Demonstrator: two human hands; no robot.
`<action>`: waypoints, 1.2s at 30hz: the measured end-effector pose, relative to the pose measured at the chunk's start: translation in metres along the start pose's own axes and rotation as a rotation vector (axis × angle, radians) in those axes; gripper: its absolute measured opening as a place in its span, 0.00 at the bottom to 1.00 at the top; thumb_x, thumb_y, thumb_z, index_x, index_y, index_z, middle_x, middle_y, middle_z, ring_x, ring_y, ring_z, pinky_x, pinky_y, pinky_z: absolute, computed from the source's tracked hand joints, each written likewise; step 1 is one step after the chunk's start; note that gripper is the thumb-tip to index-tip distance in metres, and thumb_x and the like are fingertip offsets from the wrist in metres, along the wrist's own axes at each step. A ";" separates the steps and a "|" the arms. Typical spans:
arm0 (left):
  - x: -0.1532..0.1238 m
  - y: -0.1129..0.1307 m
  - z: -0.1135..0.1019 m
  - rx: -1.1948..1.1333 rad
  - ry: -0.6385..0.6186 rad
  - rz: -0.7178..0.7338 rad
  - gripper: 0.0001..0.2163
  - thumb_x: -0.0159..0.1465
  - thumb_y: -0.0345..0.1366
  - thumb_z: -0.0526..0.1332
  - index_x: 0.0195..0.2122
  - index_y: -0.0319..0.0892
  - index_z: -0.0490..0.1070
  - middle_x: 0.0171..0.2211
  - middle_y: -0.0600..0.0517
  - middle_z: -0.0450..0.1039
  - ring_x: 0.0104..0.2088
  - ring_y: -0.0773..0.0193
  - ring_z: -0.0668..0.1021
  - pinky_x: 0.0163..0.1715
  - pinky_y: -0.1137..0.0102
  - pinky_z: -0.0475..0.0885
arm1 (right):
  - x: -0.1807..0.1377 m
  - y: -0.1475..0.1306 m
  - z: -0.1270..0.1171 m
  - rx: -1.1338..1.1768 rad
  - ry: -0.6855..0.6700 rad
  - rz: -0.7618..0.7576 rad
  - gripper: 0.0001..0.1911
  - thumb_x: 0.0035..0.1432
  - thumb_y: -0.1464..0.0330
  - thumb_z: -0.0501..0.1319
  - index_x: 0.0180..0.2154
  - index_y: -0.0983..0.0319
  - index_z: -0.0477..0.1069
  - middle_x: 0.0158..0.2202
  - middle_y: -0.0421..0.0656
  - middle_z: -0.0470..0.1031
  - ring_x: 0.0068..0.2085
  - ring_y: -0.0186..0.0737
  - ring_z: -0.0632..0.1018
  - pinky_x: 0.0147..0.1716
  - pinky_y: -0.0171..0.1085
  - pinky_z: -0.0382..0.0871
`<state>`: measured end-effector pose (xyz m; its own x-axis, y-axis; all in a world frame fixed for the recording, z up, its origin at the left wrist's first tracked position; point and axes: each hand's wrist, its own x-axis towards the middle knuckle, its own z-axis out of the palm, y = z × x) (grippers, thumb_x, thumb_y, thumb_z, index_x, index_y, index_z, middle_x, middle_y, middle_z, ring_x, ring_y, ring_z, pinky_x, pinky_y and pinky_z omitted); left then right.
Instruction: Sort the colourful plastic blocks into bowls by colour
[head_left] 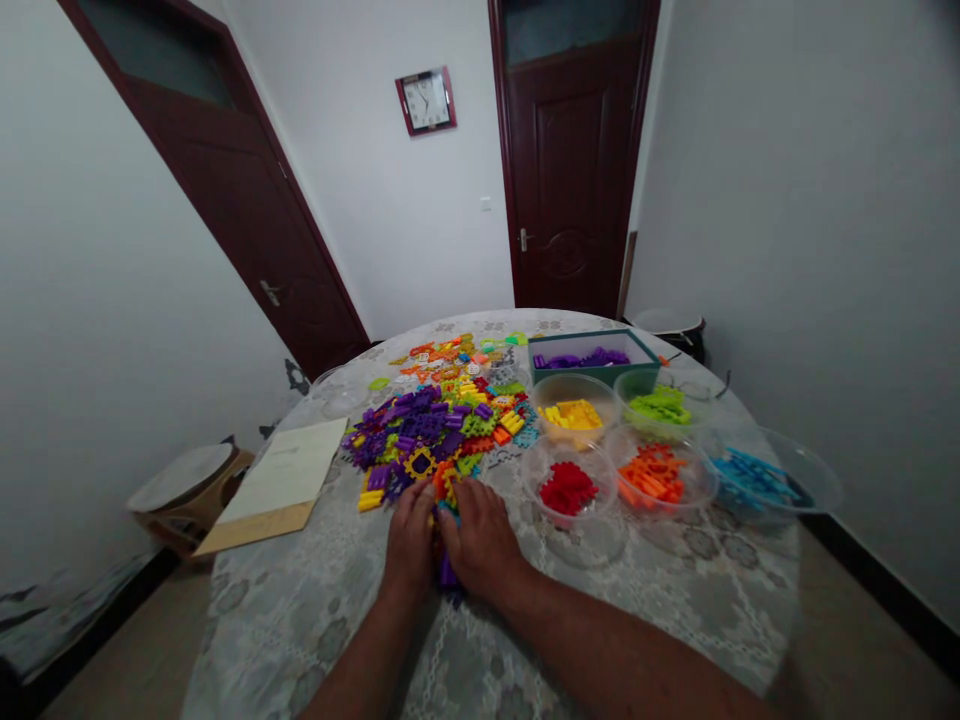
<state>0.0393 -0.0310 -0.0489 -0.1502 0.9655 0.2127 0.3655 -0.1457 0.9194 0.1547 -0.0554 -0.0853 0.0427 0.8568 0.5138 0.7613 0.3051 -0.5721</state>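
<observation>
My left hand (410, 530) and my right hand (484, 535) are close together at the near edge of a mixed pile of plastic building pieces (427, 420). Their fingers curl round a small cluster between them. An orange piece (444, 480) shows at its top, and a purple piece (448, 572) sticks out below, between the palms. How these pieces join is mostly hidden by my fingers. Purple pieces dominate the pile's left side, with yellow, green, orange and blue ones among them.
Clear bowls on the right hold yellow pieces (574, 414), green pieces (661, 404), red pieces (568, 488), orange pieces (651, 476) and blue pieces (754, 478). Behind them stands a green box (645, 372) with purple pieces. Paper (289, 460) lies left on the round table (337, 640).
</observation>
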 end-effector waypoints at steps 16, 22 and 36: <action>0.020 0.020 0.014 -0.104 0.015 -0.057 0.15 0.68 0.48 0.59 0.51 0.47 0.73 0.52 0.46 0.77 0.55 0.52 0.77 0.60 0.58 0.67 | -0.006 0.006 0.009 -0.009 0.050 -0.037 0.26 0.67 0.66 0.60 0.64 0.65 0.65 0.64 0.59 0.69 0.64 0.57 0.71 0.61 0.58 0.69; 0.013 0.019 0.014 -0.210 -0.051 -0.103 0.21 0.60 0.48 0.71 0.51 0.45 0.74 0.49 0.47 0.80 0.51 0.52 0.80 0.59 0.59 0.70 | -0.004 0.006 0.005 0.007 0.053 -0.074 0.29 0.65 0.68 0.60 0.66 0.64 0.65 0.64 0.57 0.69 0.64 0.56 0.69 0.63 0.60 0.68; 0.004 0.009 0.030 -0.894 -0.181 -0.423 0.16 0.49 0.37 0.77 0.37 0.37 0.80 0.38 0.46 0.83 0.44 0.50 0.84 0.47 0.61 0.77 | 0.007 0.000 -0.008 0.088 0.097 -0.122 0.34 0.71 0.64 0.52 0.74 0.68 0.52 0.69 0.58 0.65 0.71 0.53 0.63 0.70 0.60 0.57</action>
<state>0.0696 -0.0223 -0.0498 0.0613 0.9829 -0.1737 -0.5204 0.1799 0.8347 0.1606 -0.0528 -0.0768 0.0190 0.7682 0.6399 0.7055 0.4432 -0.5530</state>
